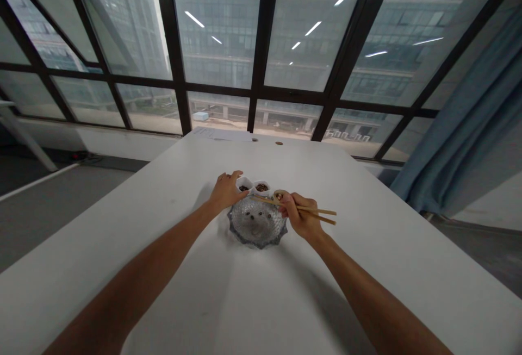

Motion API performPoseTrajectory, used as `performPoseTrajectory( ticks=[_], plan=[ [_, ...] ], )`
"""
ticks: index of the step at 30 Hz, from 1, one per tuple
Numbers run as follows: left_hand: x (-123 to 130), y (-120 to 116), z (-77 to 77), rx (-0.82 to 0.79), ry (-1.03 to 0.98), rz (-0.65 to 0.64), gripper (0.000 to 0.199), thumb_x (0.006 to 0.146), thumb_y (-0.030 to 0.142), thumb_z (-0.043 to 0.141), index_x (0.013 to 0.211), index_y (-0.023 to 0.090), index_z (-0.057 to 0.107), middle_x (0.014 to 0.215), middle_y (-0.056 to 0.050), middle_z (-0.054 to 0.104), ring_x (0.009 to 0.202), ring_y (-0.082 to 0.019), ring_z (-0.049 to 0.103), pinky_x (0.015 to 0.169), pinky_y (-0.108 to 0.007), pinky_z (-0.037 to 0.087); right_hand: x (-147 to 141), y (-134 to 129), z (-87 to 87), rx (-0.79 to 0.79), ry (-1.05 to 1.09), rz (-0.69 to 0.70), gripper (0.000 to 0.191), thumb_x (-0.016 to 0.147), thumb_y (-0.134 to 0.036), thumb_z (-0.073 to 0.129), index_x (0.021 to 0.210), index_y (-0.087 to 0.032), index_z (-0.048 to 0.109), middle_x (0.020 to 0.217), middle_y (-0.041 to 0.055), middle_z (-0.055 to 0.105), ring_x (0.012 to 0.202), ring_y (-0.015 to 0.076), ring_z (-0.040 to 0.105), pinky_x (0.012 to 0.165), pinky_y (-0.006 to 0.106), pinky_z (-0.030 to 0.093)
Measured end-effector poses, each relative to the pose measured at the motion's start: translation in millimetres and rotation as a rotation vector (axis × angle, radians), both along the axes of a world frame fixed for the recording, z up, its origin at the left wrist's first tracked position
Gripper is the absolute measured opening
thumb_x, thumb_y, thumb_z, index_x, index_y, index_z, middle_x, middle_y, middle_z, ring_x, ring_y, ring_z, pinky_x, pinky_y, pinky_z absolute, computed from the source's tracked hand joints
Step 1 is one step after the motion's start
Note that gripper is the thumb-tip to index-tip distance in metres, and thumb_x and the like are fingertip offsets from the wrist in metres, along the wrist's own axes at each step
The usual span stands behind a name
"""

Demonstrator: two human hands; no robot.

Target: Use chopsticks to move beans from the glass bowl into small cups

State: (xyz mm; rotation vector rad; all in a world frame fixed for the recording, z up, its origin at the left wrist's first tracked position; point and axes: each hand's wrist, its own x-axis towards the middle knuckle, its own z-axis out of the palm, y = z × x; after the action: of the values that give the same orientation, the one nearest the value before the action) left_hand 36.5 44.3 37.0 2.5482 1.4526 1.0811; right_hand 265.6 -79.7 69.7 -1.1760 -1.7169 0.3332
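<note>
A clear glass bowl [258, 230] with a scalloped rim stands on the white table, with several small dark pieces inside. Behind it are two small white cups [261, 187] holding dark bits, and a round tan cup [280, 194] with pale pieces sits to their right. My left hand [229, 191] holds the left white cup at its side, thumb and fingers around it. In my right hand [300, 215] is a pair of wooden chopsticks [320, 215], their tips over the bowl's far rim. Whether anything is between the tips is too small to tell.
Papers [220, 135] and two small round objects lie at the far edge of the white table [183, 290]. Beyond stand dark-framed windows. A blue curtain [460, 116] hangs at the right, and a white table leg [28, 137] shows at the left.
</note>
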Motion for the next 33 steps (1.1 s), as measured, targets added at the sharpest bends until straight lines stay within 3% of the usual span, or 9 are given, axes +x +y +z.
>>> performPoseTrajectory(
  ticks=[7,14,19,27,33],
  plan=[
    [-2.1,9.4,-11.0,-0.032,0.036,0.068,0.059,0.072,0.05,0.076,0.12,0.023,0.054,0.109,-0.011,0.073,0.103,-0.032,0.066,0.106,-0.051,0.036,3.5,-10.1,-8.3,-0.068,-0.183,0.165,0.047,0.097,-0.048,0.046,0.062,-0.022,0.062,0.053,0.0012,0.063,0.046,0.0137,0.058,0.043,0.023,0.044],
    [-24.5,-16.9,-12.7,0.051,-0.035,0.017,0.045,0.084,0.047,0.066,0.12,0.022,0.058,0.122,-0.011,0.068,0.116,-0.03,0.059,0.109,-0.049,0.035,1.5,-0.1,-9.4,-0.075,-0.237,0.222,0.046,0.099,-0.047,0.044,0.064,-0.023,0.06,0.054,-0.0001,0.063,0.049,0.0136,0.059,0.046,0.024,0.045],
    [-38.0,-30.8,-21.2,0.075,-0.11,-0.01,0.035,0.089,0.039,0.059,0.119,0.022,0.058,0.128,-0.01,0.064,0.12,-0.027,0.056,0.108,-0.046,0.038,-5.3,-4.0,-4.6,-0.025,-0.335,0.234,0.052,0.101,-0.049,0.036,0.061,-0.023,0.055,0.051,-0.0003,0.058,0.046,0.0128,0.056,0.045,0.024,0.041],
    [-36.2,-35.7,-23.7,0.072,-0.141,-0.036,0.025,0.091,0.034,0.054,0.113,0.023,0.058,0.13,-0.009,0.063,0.121,-0.025,0.056,0.108,-0.045,0.038,-15.5,0.6,-6.3,0.144,-0.475,0.239,0.053,0.104,-0.046,0.03,0.061,-0.023,0.049,0.05,-0.0014,0.052,0.042,0.0118,0.049,0.045,0.026,0.035],
    [-37.5,-34.3,-27.4,0.081,-0.157,-0.032,0.023,0.091,0.033,0.053,0.111,0.022,0.058,0.128,-0.009,0.064,0.121,-0.025,0.056,0.107,-0.045,0.038,-7.1,-1.0,-7.2,0.154,-0.353,0.168,0.051,0.101,-0.048,0.039,0.06,-0.023,0.054,0.051,0.0008,0.058,0.043,0.0129,0.054,0.046,0.026,0.038]
  ],
)
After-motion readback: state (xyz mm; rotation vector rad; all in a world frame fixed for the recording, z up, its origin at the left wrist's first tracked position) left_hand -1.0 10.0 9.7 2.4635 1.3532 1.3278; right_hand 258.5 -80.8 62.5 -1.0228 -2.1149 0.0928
